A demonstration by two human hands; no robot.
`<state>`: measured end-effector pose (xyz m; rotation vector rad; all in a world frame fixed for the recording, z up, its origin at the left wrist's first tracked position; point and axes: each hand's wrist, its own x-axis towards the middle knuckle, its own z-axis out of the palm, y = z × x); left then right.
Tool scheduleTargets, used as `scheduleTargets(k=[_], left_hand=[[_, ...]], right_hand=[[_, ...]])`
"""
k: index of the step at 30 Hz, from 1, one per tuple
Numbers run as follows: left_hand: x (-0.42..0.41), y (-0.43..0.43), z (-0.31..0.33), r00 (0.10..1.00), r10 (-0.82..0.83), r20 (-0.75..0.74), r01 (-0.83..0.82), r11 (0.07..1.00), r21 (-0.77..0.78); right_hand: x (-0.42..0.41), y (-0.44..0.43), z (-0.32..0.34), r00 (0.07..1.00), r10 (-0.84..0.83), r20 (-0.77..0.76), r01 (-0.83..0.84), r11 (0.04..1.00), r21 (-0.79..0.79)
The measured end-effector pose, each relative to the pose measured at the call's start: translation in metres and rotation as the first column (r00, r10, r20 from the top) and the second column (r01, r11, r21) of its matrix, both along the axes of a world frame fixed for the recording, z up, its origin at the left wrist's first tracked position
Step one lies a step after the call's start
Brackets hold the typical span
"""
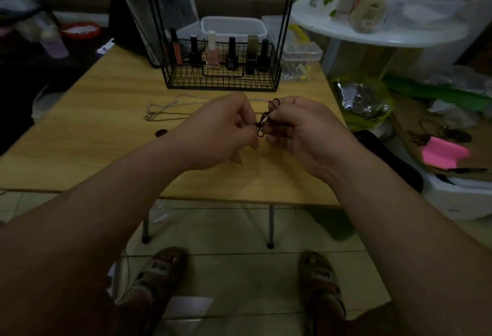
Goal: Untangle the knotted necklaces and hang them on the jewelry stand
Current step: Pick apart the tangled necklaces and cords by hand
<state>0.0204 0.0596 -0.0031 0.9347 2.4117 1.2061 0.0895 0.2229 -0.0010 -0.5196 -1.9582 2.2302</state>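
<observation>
Two hands meet above the wooden table (pixel 106 149) — left hand (pixel 223 127) and right hand (pixel 300 127) pinching the dark knotted necklace (pixel 262 125) between curled fingertips.

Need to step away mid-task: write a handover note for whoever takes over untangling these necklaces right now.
Left hand: pinches the dark cord necklace at its knot, above the table.
Right hand: holds the same cord, loops bunched at its fingertips.
Silver chain necklace: lies on the table left of the hands, in front of the jewelry stand.
Done: nothing seen hung on the stand; its top is out of frame.
Left: undo the knot, check the chain for tangles, hang both.
</observation>
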Motion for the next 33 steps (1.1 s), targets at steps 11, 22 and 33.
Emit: scheduleTargets(k=[11,22,33], left_hand=[[-0.014,-0.002,-0.011,0.963,0.103,0.249,-0.194,0.908,0.372],[-0.018,-0.007,-0.003,0.980,0.071,0.187,-0.091,0.991,0.101],[-0.017,-0.020,0.003,0.981,0.038,0.188,-0.034,0.999,-0.027]], right_hand=[[-0.008,0.000,-0.002,0.986,0.090,0.140,-0.077,0.992,-0.100],[-0.010,0.003,0.001,0.999,-0.035,-0.025,0.029,0.975,-0.221],[-0.010,0.009,-0.002,0.985,-0.150,0.083,0.171,0.894,-0.414]])
